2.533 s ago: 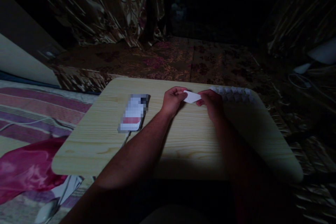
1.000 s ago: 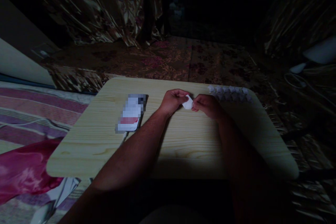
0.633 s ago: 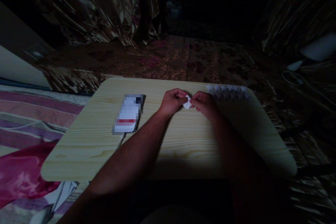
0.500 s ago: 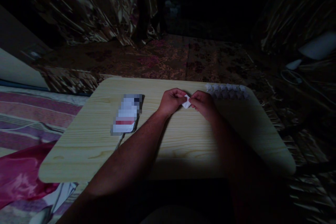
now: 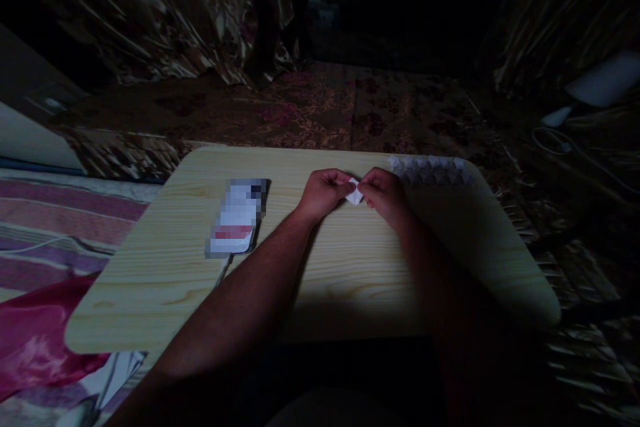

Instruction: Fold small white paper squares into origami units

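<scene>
The left hand (image 5: pixel 323 192) and right hand (image 5: pixel 385 193) pinch a small folded white paper piece (image 5: pixel 355 194). Likely light, flimsy, easily creased; best held at folded edges.

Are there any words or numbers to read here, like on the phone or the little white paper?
No text can be read.
The phone: blurred, unreadable.
The white paper between the left hand and right hand: no writing shows.
The folded papers on the table: no writing shows.
</scene>
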Motion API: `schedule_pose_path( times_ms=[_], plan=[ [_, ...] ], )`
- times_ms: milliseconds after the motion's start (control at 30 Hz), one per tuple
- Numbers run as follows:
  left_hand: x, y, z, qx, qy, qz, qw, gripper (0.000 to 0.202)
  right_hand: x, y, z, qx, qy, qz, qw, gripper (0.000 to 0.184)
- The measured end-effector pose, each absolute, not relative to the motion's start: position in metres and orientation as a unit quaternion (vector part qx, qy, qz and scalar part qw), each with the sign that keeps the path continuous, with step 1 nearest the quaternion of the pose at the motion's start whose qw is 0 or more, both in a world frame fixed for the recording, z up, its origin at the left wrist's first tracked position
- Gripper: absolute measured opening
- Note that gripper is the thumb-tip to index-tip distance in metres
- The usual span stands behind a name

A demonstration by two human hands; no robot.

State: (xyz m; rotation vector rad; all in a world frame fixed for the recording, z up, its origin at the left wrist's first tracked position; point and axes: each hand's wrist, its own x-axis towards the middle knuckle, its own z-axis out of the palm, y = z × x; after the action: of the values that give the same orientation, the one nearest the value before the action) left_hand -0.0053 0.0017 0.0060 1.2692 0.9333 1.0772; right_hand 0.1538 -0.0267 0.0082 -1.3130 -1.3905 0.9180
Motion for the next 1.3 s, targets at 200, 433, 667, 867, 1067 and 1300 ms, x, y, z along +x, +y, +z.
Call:
schedule_pose_path(
  times_ms=[200, 433, 667, 867, 1067, 1300],
  plan=[
    [-0.0053, 0.0029, 0.0027, 0.568, 0.387, 0.453, 0.567, 0.027, 0.1542, -0.0252, 0.0058, -0.537, -0.581, 0.363, 0.492, 0.01],
    [-0.0032, 0.0019, 0.0003, 0.579, 0.384, 0.45, 0.561, 0.028, 0.1534, -0.0232, 0.002, -0.552, -0.593, 0.31, 0.497, 0.009],
    [-0.0028, 0.0015, 0.0012, 0.581, 0.407, 0.468, 0.527, 0.027, 0.1521, -0.0277, 0.0074, -0.58, -0.61, 0.24, 0.483, 0.011],
    [-0.0036, 0.0026, -0.0003, 0.565, 0.406, 0.453, 0.558, 0.029, 0.1531, -0.0278, 0.0081, -0.587, -0.608, 0.229, 0.483, 0.01],
    [-0.0039, -0.0001, 0.0029, 0.563, 0.394, 0.458, 0.564, 0.031, 0.1519, -0.0289, 0.0067, -0.579, -0.62, 0.234, 0.475, 0.01],
    [-0.0028, -0.0025, 0.0036, 0.55, 0.41, 0.46, 0.563, 0.033, 0.152, -0.0284, 0.0077, -0.583, -0.611, 0.227, 0.485, 0.011]
  ],
)
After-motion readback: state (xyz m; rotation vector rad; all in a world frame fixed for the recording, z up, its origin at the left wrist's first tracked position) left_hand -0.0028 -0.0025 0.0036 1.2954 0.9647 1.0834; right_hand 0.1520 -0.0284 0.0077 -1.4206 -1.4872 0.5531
